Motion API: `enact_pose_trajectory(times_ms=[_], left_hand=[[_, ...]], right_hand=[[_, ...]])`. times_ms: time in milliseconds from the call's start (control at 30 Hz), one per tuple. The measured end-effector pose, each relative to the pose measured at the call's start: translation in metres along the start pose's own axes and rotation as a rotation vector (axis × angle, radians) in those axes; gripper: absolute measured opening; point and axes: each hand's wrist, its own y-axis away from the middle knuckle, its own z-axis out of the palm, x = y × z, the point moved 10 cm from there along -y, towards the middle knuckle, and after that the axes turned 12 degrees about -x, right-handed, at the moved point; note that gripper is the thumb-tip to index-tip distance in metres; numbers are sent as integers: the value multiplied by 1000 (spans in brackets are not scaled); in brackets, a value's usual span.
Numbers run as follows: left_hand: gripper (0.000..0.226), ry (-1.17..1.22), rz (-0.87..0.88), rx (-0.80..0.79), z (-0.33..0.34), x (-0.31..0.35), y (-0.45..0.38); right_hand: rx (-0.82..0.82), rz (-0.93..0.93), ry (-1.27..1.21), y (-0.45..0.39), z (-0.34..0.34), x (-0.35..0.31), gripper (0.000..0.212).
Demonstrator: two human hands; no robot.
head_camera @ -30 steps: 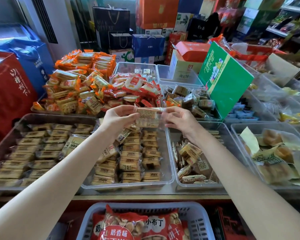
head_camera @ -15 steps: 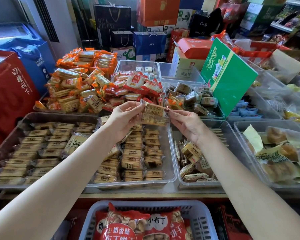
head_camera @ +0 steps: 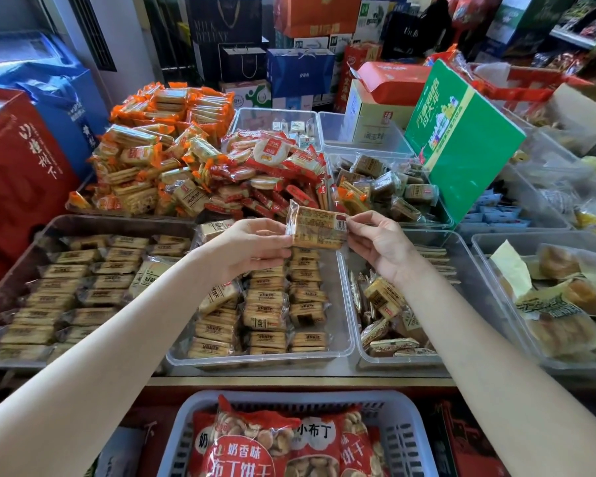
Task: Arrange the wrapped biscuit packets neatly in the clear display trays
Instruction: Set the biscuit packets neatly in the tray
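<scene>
We see a desk [head_camera: 300, 381] with a pale front edge, covered in clear plastic display trays [head_camera: 344, 349] of tan wrapped biscuit packets [head_camera: 265, 320]. Behind them lie heaps of orange-wrapped packets [head_camera: 145, 166], and a green cardboard box [head_camera: 461, 146] stands tilted.

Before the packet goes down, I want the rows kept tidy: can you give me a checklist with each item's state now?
1. Packet held at both ends: ok, left hand and right hand pinch it.
2. Packet clear of the tray: ok, held above its far end.
3. Rows below in order: ok in the middle and right columns; the left column lies askew.
4. Free slot at the far end: cannot tell, the hands hide it.
5. Same kind as the rows: cannot tell, it shows its printed back.
6. Wrapper intact: cannot tell.
</scene>
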Motion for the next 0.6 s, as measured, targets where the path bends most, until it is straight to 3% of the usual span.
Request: enact_pose_trajectory(times_ms=[133, 267, 333, 400, 500, 600], left_hand=[[4, 28, 32, 57, -10, -1, -6], [10, -472, 41, 263, -31, 6, -11], [10, -546, 46, 308, -37, 2, -13], [9, -632, 60, 340, -42, -3, -11], [10, -786, 125, 302, -32, -3, -13], [7, -908, 157, 185, -12, -10, -21]], right_hand=[[-24, 12, 31, -7, -1, 8, 20], [6, 65, 247, -15, -6, 17, 19], [1, 64, 319, -17, -3, 18, 16], [-108, 105, 368, -18, 9, 25, 21], [-310, 245, 704, -20, 25, 43, 45], [-376, 274, 1222, -31, 32, 55, 41]])
